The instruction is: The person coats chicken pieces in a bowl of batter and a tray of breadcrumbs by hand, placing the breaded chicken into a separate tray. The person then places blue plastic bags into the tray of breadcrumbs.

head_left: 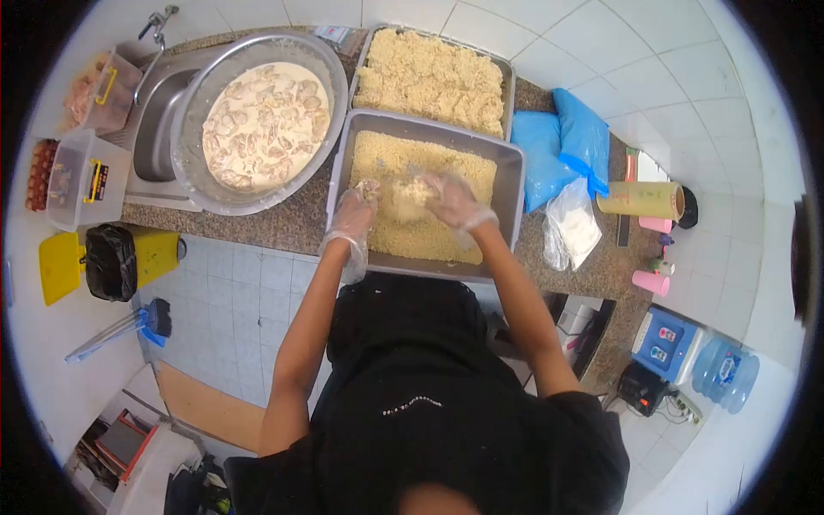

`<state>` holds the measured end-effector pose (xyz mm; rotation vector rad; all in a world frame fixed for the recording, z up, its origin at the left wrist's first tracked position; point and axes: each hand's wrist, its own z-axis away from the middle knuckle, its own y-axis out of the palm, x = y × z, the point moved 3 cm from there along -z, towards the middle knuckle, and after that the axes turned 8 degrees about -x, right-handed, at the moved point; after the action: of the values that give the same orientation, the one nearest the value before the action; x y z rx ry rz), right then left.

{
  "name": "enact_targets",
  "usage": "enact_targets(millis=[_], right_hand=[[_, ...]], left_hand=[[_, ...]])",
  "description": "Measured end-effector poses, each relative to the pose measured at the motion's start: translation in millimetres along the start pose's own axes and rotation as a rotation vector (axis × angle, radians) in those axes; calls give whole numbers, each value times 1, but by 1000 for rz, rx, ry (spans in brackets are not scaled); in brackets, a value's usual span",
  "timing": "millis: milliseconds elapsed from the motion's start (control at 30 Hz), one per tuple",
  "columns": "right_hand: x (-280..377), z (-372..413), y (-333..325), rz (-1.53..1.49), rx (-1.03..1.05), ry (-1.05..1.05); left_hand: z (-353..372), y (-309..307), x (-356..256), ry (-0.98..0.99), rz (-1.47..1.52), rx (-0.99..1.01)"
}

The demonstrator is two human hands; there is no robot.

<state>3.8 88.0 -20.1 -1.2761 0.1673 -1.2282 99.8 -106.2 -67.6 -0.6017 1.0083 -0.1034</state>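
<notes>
Both hands wear clear plastic gloves over a grey bin of pale yellow breadcrumbs. Near the bin's left wall, my left hand is closed around a crumb-coated chicken piece that shows at its fingertips. Across from it, my right hand has its fingers curled on a second crumb-coated piece, slightly smeared by motion. Crumbs between the hands look blurred. To the left, a large round metal basin contains chicken pieces in creamy white batter.
Behind the bin, a tray bears rows of breaded pieces. Blue bags, a white plastic bag and a large film roll lie to the right. At far left are a sink and clear tubs.
</notes>
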Motion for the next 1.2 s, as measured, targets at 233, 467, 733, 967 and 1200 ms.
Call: enact_targets(millis=[233, 467, 733, 967, 1200], right_hand=[[3, 12, -49, -173, -526, -213], [33, -49, -170, -491, -555, -104], [-54, -204, -117, -327, -176, -56], [-53, -213, -92, -130, -148, 146], [-4, -145, -99, 49, -540, 216]], left_hand=[[-17, 6, 13, -13, 39, -4], [-25, 7, 9, 7, 52, 16], [-18, 11, 18, 10, 61, -38], [-13, 9, 5, 92, -96, -12], [-62, 25, -25, 364, -376, -114]])
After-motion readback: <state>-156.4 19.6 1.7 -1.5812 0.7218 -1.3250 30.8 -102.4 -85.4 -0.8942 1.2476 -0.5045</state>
